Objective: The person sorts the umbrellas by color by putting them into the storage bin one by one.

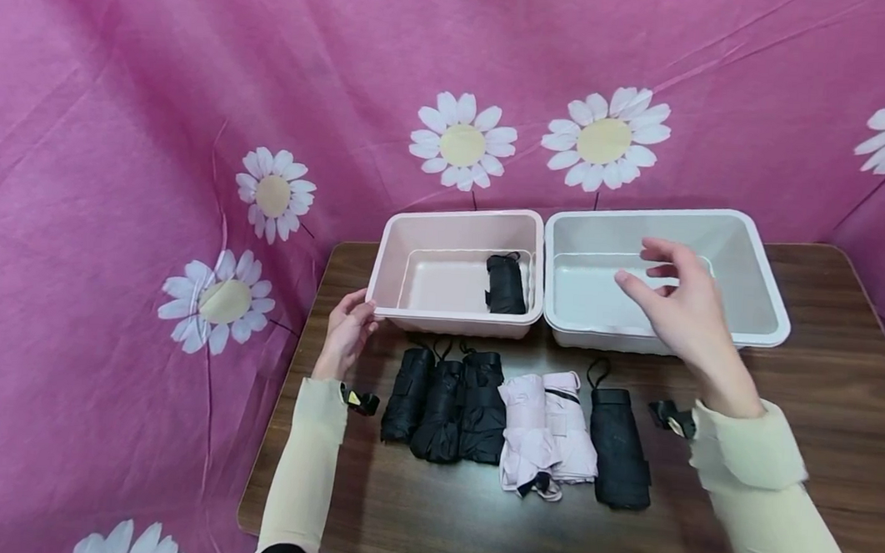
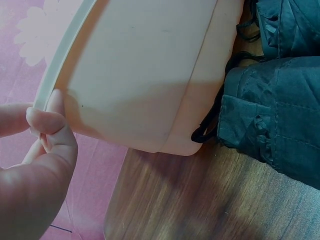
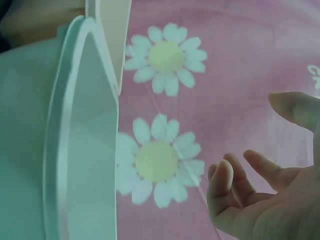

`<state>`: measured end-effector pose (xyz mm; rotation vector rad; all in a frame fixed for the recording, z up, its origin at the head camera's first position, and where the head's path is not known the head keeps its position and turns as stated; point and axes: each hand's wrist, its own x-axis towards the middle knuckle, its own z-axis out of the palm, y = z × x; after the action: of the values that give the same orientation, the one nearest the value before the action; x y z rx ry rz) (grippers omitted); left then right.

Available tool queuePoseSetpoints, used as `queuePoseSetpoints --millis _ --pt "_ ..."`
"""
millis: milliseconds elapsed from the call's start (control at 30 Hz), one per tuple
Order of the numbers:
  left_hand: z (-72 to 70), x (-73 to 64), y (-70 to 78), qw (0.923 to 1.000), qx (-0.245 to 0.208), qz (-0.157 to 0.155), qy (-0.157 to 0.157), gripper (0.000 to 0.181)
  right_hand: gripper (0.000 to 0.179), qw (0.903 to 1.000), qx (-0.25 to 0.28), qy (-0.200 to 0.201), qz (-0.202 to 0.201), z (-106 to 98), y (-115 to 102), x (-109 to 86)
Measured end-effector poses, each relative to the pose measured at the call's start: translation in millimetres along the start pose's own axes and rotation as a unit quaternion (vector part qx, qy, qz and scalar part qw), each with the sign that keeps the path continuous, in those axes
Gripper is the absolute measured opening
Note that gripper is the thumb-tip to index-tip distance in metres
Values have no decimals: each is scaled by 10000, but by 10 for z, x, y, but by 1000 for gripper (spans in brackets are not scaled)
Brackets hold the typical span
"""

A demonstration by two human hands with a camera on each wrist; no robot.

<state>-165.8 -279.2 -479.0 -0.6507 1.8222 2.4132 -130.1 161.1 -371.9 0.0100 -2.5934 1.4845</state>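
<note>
I face a pink cloth (image 1: 395, 40) that hangs in soft folds and creases behind my counter (image 1: 820, 371) and along its left side. White daisies (image 1: 462, 145) with pale yellow centres are printed on it, two near each other beyond the far edge, others to my left and right, some with thin dark stems. The counter is brown wood grain with rounded corners. From my right wrist I see partly cut-off white lettering (image 3: 313, 70).
</note>
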Motion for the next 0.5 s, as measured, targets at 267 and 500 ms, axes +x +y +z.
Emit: queuePoseSetpoints --millis 267,500 --pt "-7 12 -17 10000 6 -92 9 31 46 9991 -160 106 -381 -197 355 -416" --pt "-11 15 -10 10000 -14 -29 49 28 43 9971 -711 -210 -149 4 810 -827"
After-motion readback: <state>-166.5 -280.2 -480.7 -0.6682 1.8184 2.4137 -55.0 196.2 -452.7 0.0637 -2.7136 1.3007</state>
